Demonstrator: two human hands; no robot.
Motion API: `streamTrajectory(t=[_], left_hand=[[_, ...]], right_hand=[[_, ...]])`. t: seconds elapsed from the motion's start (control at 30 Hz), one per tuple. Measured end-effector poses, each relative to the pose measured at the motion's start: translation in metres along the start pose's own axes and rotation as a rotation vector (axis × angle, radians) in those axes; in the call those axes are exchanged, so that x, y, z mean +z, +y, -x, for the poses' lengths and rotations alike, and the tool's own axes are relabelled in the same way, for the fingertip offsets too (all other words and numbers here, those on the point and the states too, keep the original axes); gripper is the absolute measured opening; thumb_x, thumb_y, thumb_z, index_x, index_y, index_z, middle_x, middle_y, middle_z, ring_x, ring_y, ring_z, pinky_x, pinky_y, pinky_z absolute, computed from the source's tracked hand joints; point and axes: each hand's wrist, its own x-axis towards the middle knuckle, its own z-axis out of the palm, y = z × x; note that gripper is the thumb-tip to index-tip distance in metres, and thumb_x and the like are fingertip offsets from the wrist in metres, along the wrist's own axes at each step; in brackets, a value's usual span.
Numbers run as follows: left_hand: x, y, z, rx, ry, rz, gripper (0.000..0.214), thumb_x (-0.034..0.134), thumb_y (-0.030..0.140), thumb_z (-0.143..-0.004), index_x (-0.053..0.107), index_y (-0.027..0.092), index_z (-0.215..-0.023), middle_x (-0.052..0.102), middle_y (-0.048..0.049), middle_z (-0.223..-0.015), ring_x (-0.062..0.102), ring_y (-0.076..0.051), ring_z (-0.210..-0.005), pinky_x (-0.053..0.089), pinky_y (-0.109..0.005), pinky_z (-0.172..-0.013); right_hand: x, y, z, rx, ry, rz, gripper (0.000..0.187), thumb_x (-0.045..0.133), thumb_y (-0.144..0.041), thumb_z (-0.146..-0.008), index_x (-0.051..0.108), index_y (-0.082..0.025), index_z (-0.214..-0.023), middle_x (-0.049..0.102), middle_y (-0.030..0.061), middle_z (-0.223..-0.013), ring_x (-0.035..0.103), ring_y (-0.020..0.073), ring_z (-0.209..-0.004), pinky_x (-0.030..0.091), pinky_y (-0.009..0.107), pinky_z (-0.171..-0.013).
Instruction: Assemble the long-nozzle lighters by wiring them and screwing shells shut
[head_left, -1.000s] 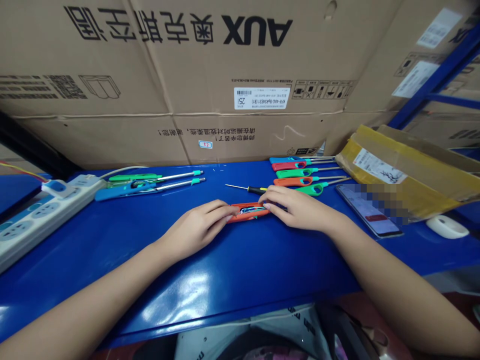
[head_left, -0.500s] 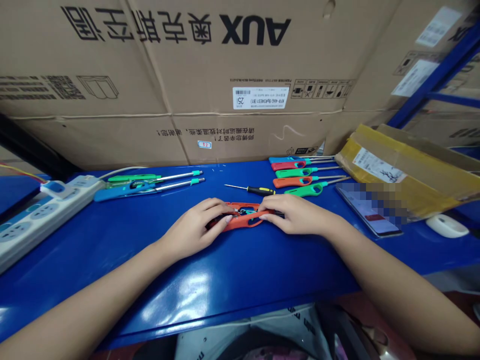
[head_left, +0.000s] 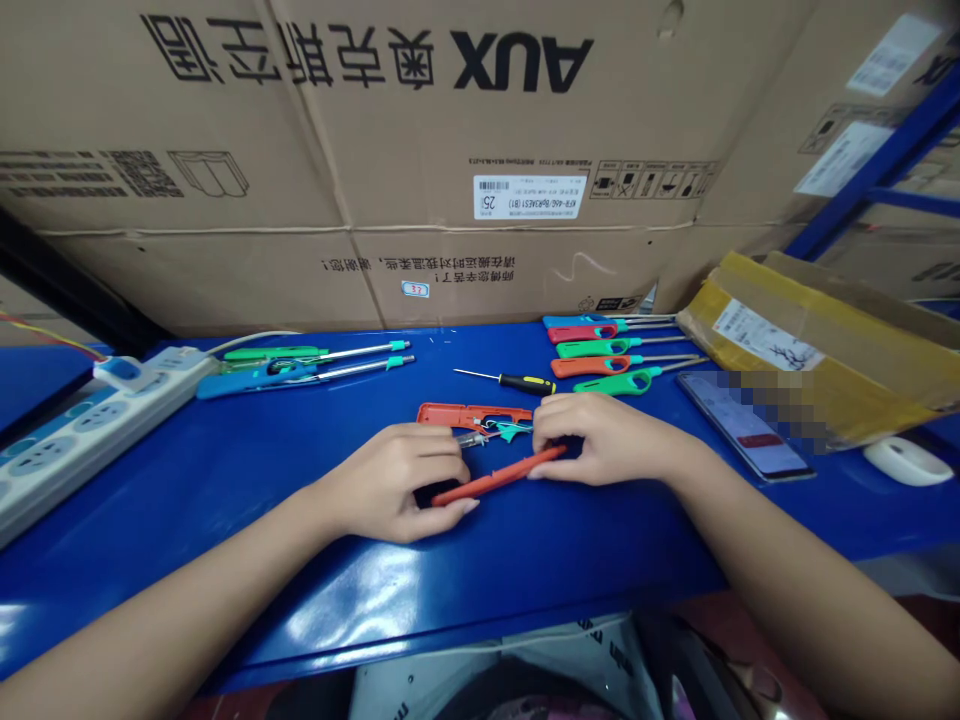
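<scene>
My left hand [head_left: 409,480] is closed round the left end of an orange lighter shell half [head_left: 499,477], which is tilted up on its edge. At its other end my right hand [head_left: 592,437] pinches the same piece, the fingers bent over it. Just beyond lies the other orange shell half [head_left: 469,415], its hollow side up. Between the two halves are the lighter's inner parts [head_left: 510,431], a clear piece, thin wires and a green trigger, partly hidden by my hands. A small black-and-yellow screwdriver [head_left: 527,384] lies behind my right hand.
Several coloured lighters [head_left: 596,348] lie at the back right. An opened blue lighter [head_left: 259,378] and a green one [head_left: 277,353] are at left, by a power strip [head_left: 97,425]. A phone [head_left: 739,425], white mouse [head_left: 907,461] and yellow-taped carton [head_left: 825,350] stand right.
The orange shell halves have come apart. Both hands have brought the near half toward me, while the far half and inner parts now show on the table.
</scene>
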Motion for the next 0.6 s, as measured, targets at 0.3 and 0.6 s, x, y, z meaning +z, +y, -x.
streamTrajectory(t=[0.3,0.6], left_hand=[[-0.004,-0.010,0.005,-0.068,0.078,-0.121,0.019,0.059,0.034,-0.095,0.070,0.018,-0.092,0.072,-0.0037,-0.082,0.067,-0.017,-0.074,0.050,-0.029,-0.068],[-0.002,-0.024,0.003,-0.364,0.050,-0.217,0.031,0.053,0.040,-0.098,0.065,0.018,-0.117,0.065,-0.0098,-0.113,0.059,-0.025,-0.099,0.052,-0.043,-0.088]], right_hand=[[0.003,0.006,-0.002,0.145,0.088,0.091,0.025,0.053,-0.034,-0.100,0.065,-0.019,-0.084,0.065,0.0031,-0.082,0.057,0.0149,-0.073,0.040,0.028,-0.066],[0.009,0.018,0.000,0.244,0.010,0.088,0.010,0.062,-0.030,-0.094,0.060,-0.020,-0.098,0.065,0.0051,-0.101,0.059,0.0175,-0.081,0.042,0.028,-0.068]])
